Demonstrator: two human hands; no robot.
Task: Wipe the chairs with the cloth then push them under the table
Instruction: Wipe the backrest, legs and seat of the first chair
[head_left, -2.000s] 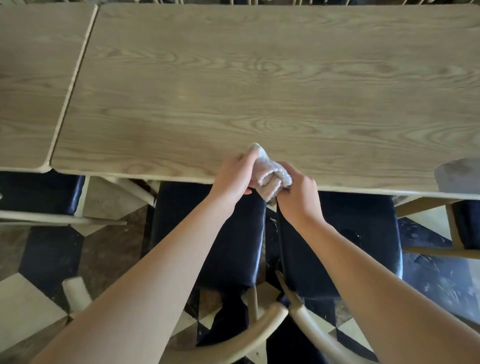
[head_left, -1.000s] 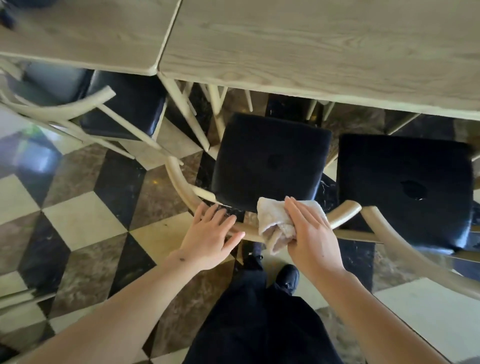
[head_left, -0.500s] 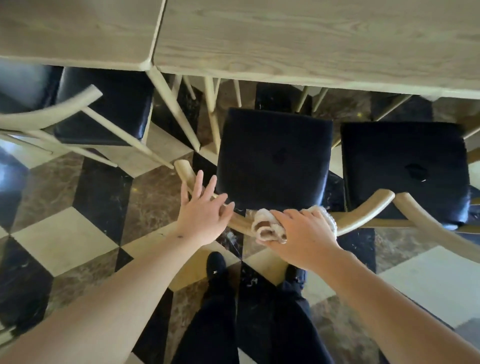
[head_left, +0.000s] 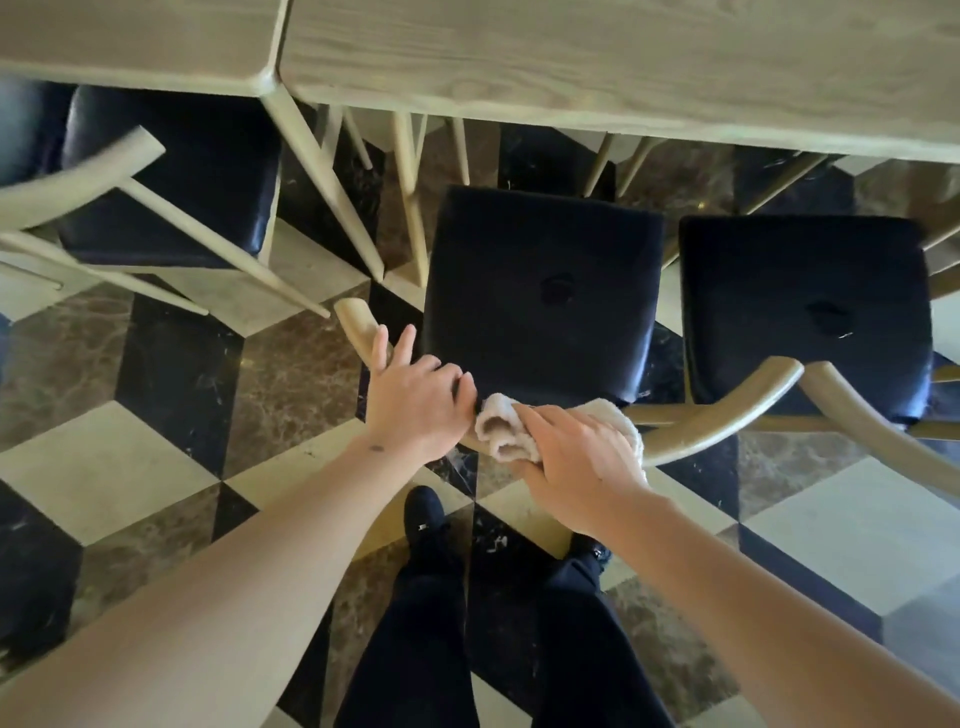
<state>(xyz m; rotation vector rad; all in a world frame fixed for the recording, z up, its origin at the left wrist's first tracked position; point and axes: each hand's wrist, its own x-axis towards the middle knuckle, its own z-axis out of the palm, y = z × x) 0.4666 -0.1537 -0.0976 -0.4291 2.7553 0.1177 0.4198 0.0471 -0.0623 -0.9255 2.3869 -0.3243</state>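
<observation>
A chair with a black padded seat (head_left: 545, 291) and a curved pale wooden backrest (head_left: 722, 415) stands pulled out from the light wooden table (head_left: 623, 67). My right hand (head_left: 576, 457) presses a crumpled beige cloth (head_left: 501, 428) around the middle of that backrest. My left hand (head_left: 410, 400) grips the backrest's left part, just left of the cloth. A second black-seated chair (head_left: 805, 306) stands to the right, and a third (head_left: 171, 182) at the left sits partly under a neighbouring table (head_left: 130, 41).
The floor is a black, cream and brown checked marble pattern (head_left: 130, 457). Pale table and chair legs (head_left: 322, 192) crowd the space between the left and middle chairs. My dark trousers and black shoes (head_left: 426, 525) stand right behind the middle chair.
I lowered my view from the table top to the chairs. My right hand brought the cloth onto the middle chair's backrest, and my left hand closed around the backrest beside it.
</observation>
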